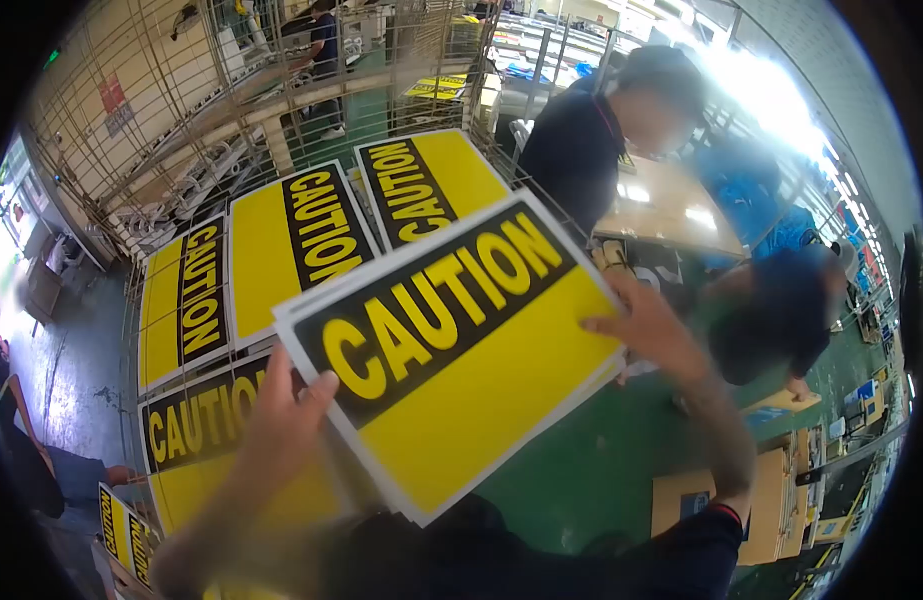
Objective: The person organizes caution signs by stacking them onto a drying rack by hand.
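Between my hands is a small stack of yellow and black caution signs (481,390), tilted, with white edges of lower sheets showing beneath the top one. My left hand (286,405) grips the left edge, thumb on top and fingers partly hidden behind. On the right edge, my right hand (646,325) holds with its thumb over the face and the other fingers around the side. Beyond the stack, more caution signs (266,255) lie side by side on a wire rack. Another caution sign (171,480) lies below my left forearm.
Tall wire mesh (181,110) rises behind the rack. A person in dark clothing (576,155) stands by a wooden table (671,205); another person (771,310) bends at the right. Cardboard (771,500) stands at lower right. At lower left, a person's hand (118,475) is near more signs (126,530).
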### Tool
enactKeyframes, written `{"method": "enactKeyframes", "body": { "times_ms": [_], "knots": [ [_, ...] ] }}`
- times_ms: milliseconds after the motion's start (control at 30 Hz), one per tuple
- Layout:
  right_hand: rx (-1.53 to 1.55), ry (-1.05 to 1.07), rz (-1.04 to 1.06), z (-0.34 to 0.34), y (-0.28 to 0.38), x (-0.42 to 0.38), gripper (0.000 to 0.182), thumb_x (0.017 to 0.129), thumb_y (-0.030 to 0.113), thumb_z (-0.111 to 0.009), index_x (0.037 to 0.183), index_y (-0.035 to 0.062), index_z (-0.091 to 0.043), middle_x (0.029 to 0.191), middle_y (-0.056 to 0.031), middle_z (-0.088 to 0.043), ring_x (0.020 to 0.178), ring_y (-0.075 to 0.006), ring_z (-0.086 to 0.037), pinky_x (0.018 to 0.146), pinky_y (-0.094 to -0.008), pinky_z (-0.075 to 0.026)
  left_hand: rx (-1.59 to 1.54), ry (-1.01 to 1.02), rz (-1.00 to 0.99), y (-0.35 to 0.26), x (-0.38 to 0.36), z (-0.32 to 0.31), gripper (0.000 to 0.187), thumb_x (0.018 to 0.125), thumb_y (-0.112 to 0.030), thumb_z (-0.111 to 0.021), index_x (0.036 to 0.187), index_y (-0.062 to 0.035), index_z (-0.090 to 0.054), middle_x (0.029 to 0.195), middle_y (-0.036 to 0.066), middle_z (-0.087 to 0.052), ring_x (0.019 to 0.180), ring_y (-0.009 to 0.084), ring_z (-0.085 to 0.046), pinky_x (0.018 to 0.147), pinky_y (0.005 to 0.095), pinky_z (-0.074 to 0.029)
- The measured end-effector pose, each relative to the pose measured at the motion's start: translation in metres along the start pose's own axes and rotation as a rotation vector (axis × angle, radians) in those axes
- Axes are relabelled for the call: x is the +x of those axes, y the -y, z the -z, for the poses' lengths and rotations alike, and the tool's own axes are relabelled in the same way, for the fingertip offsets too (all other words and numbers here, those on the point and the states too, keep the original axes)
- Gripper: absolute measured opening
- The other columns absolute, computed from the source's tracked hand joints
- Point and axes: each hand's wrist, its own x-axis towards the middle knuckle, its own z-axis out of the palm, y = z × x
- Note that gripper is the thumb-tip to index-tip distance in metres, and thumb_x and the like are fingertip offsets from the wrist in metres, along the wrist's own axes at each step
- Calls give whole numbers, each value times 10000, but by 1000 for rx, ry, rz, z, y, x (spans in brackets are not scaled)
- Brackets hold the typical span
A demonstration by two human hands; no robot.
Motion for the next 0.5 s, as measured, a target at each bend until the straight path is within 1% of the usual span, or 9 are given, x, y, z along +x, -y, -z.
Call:
{"method": "enactKeyframes", "body": {
  "times_ms": [33,100,133,200,300,333,400,433,500],
  "knots": [
    [-118,-27,19,-4,-12,-4,578,868,291,-862,1290,-40,-646,1125,-146,-711,1041,-206,-674,956,-347,-514,160,25,18,5,3,-2,529,1024,-235,-641,1457,-9,-438,1253,147,-619,1116,222,-616,988,389,-492],
    [-348,-103,109,-15,-36,-14,559,863,335,-867,1239,-29,-669,1079,-170,-708,995,-238,-686,911,-360,-524,500,53,-43,8,7,-4,558,994,-301,-679,1421,-2,-480,1222,164,-608,1058,257,-627,954,399,-508],
    [-461,-153,186,-17,-44,-15,553,859,359,-871,1213,-22,-681,1056,-181,-706,971,-257,-692,887,-367,-531,520,55,-14,5,10,-5,568,984,-316,-690,1414,-3,-494,1230,165,-606,1056,261,-629,951,400,-510],
    [-350,-63,126,-11,-55,-11,593,842,397,-881,1221,-15,-684,1086,-179,-710,991,-269,-698,874,-381,-540,560,60,47,-1,14,-9,589,962,-346,-714,1400,-3,-522,1246,169,-603,1051,271,-633,944,404,-516],
    [-177,60,10,-3,-58,-6,649,824,416,-895,1251,-19,-670,1127,-181,-712,1045,-288,-698,890,-401,-543,501,5,7,9,17,-9,575,947,-334,-738,1382,-4,-556,1285,166,-588,1059,270,-635,950,404,-522],
    [-119,105,-27,-2,-56,-3,668,819,415,-900,1264,-23,-663,1140,-182,-712,1067,-294,-696,901,-407,-542,491,1,-16,12,16,-9,603,962,-307,-741,1431,5,-527,1304,170,-577,1111,262,-622,961,387,-524],
    [-149,12,76,-8,-67,-5,704,815,399,-907,1304,-33,-643,1147,-179,-710,1062,-283,-691,905,-403,-543,472,-30,-39,12,11,-12,648,963,-268,-762,1488,11,-504,1338,170,-550,1183,261,-603,979,372,-528],
    [-161,-29,131,-12,-71,-6,723,813,391,-910,1324,-39,-634,1151,-177,-709,1059,-278,-689,907,-401,-543,477,-45,-104,17,11,-11,630,966,-230,-766,1486,16,-507,1341,147,-570,1151,227,-630,967,356,-541],
    [-195,-28,172,-14,-71,-13,747,807,366,-919,1357,-42,-620,1158,-165,-694,1015,-253,-676,894,-379,-545,250,-48,-13,20,9,-9,638,957,-155,-777,1500,23,-494,1374,124,-584,1120,185,-658,951,327,-556]
  ]
}}
